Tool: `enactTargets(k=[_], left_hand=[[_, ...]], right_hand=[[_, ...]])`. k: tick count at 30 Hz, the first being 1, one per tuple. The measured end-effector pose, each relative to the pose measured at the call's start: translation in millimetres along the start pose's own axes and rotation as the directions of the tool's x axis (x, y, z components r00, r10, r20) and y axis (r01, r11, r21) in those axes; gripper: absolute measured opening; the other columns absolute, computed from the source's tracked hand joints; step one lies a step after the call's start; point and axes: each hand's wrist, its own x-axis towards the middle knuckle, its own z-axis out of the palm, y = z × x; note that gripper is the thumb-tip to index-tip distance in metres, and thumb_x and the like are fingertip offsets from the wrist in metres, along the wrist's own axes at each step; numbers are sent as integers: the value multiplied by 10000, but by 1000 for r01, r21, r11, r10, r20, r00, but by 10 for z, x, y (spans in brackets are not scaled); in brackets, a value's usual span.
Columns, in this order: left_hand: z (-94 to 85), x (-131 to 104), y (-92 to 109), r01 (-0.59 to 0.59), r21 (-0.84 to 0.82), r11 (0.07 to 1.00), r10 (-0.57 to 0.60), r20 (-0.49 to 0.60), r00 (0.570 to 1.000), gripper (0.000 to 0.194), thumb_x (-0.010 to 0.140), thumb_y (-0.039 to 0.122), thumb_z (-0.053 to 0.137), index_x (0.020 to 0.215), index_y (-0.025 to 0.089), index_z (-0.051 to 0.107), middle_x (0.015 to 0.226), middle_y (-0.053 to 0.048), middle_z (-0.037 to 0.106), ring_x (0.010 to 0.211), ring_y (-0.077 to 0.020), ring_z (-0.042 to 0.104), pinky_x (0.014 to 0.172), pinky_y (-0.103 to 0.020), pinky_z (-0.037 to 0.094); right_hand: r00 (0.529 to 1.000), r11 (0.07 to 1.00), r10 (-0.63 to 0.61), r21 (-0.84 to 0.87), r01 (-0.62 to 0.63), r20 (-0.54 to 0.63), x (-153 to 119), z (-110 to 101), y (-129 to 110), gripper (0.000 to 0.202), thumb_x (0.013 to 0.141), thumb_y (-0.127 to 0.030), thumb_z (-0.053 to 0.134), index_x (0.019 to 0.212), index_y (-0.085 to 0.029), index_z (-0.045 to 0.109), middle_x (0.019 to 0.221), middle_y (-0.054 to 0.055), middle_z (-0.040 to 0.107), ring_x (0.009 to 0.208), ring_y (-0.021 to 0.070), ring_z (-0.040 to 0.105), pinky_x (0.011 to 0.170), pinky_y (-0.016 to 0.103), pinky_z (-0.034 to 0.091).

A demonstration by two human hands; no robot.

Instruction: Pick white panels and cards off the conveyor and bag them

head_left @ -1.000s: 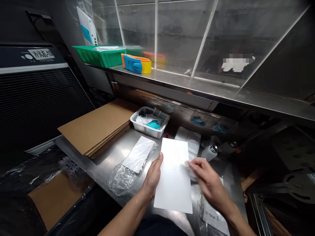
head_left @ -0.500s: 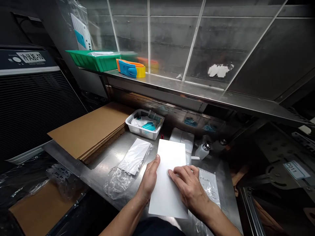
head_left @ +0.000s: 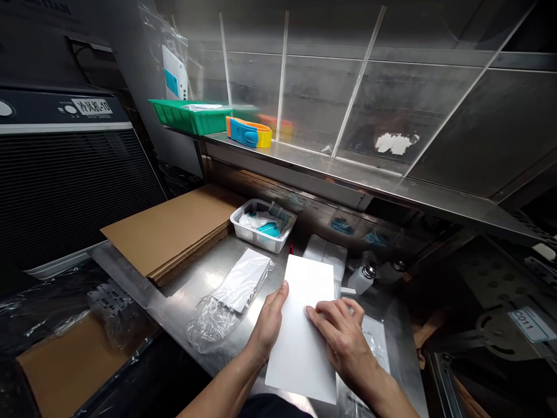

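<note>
A plain white rectangular panel (head_left: 300, 342) is held up over the metal table (head_left: 187, 284), long side pointing away from me. My left hand (head_left: 268, 325) grips its left edge, thumb on the front and the other fingers hidden behind. Over the panel's right side lies my right hand (head_left: 343, 334), fingers bent, the index fingertip touching the white surface. White pieces in a clear plastic bag (head_left: 243, 278) rest left of my left hand. Another clear bag with a white piece (head_left: 376, 342) lies partly behind my right hand.
Brown cardboard sheets (head_left: 174, 226) are stacked at the left. A white basket (head_left: 263, 235) with wrappers stands at the back, a bottle (head_left: 362, 278) at back right. Above, the metal shelf (head_left: 331, 168) carries a green tray (head_left: 191, 119) and a blue, orange and yellow band (head_left: 248, 133).
The view has shifted, so the scene sits slightly lower and further right. Both hands keep nearly the same hold on the panel.
</note>
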Motion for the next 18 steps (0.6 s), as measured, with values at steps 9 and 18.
enactTargets(k=[9, 18], left_hand=[[-30, -15, -3, -23, -16, 1000, 23, 37, 999, 466, 845, 468, 480, 1157, 138, 584, 974, -87, 695, 892, -246, 626, 818, -341, 452], [-165, -34, 15, 13, -95, 995, -14, -13, 1000, 484, 820, 484, 514, 1156, 144, 590, 931, -88, 708, 917, -265, 628, 826, -358, 457]], right_hand=[[999, 999, 22, 25, -21, -49, 56, 24, -4, 408, 819, -20, 388, 1133, -224, 551, 913, 54, 622, 826, 182, 510, 903, 476, 217], [989, 985, 110, 146, -94, -104, 24, 5, 366, 396, 839, -68, 359, 1106, -269, 571, 962, 62, 587, 913, 214, 526, 895, 479, 267]])
